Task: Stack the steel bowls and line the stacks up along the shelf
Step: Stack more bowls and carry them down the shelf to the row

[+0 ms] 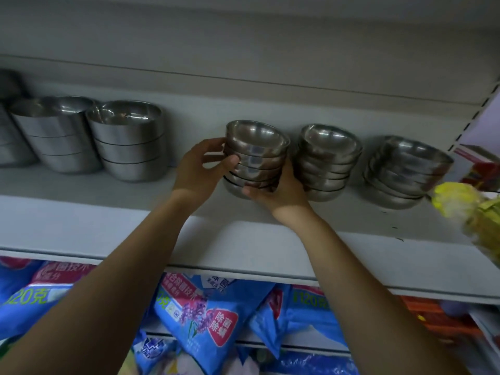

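A stack of small steel bowls point(257, 155) is in the middle of the shelf point(108, 212), held from both sides. The left hand point(200, 169) grips its left side with thumb and fingers curled; the right hand point(273, 190) cups its lower right side. Just right stand a second stack point(327, 158) and a third stack point(405, 171). Stacks of larger bowls point(127, 139) stand to the left. Blue bags point(205, 320) lie below.

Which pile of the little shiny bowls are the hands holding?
The leftmost small-bowl stack of three. The left hand and right hand grip its sides; the middle stack and right stack stand untouched.
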A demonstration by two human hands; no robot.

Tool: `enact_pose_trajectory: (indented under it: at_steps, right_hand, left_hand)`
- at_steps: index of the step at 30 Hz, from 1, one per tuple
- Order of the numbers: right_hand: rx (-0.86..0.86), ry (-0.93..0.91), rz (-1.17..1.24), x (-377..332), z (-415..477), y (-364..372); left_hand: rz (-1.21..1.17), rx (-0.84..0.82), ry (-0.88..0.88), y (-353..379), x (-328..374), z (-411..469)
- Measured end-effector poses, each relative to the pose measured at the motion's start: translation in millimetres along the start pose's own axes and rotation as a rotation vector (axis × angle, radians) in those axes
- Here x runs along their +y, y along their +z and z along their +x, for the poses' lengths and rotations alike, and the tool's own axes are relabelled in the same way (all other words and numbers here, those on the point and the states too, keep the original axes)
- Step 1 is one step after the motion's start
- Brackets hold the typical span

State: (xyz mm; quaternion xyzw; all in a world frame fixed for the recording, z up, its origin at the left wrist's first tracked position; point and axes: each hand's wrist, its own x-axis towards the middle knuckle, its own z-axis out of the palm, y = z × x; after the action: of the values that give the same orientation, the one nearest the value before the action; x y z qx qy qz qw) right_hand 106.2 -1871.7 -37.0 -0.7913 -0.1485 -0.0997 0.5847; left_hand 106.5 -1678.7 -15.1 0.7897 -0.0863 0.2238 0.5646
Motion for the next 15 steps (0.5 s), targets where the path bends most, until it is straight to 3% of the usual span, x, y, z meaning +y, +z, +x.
enact_pose_trajectory:
  at_steps: [4, 15]
  right_hand:
    - [0.031, 0.019, -0.022, 2, 7, 3]
    - [0.145, 0.026, -0.127, 3, 11, 6]
  left_hand:
    - [0.005, 0.045, -0.024, 8, -5, -2]
    - [-0.032, -0.041, -0.067, 15, -4, -1]
